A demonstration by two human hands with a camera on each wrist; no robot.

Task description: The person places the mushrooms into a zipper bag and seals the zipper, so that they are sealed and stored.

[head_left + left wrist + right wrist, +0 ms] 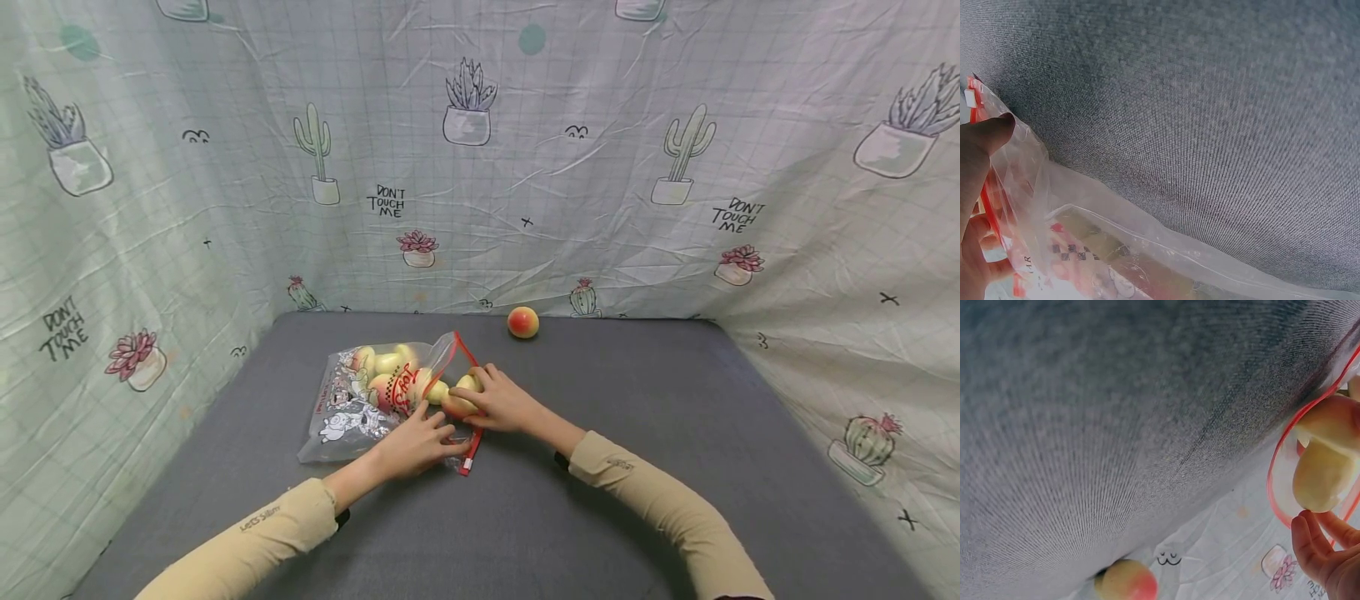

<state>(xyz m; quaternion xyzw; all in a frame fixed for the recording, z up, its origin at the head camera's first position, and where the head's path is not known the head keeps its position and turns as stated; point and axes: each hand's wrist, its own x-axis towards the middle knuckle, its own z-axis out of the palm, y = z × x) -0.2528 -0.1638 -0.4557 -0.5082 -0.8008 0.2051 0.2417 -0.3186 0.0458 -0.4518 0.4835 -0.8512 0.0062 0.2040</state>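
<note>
A clear zip bag [352, 427] with red-edged mouth and printed cartoon figures lies on its side, its opening toward the right. Several yellow-and-red fruit pieces [390, 363] show through the plastic. My left hand [416, 446] grips the near edge of the mouth, thumb outside the plastic beside the white slider [970, 99]. At the opening, my right hand [510, 404] spreads over a yellow-and-red fruit [459, 406] and a pale yellow rounded piece [1322, 478]. Its fingertips touch the pale piece's end; the bag and fingers partly hide both.
One round yellow-and-red fruit [523, 322] sits at the back of the grey table [637, 392], beyond the right hand. A hanging cloth [525, 167] printed with cactus pots rises behind the table and along both sides.
</note>
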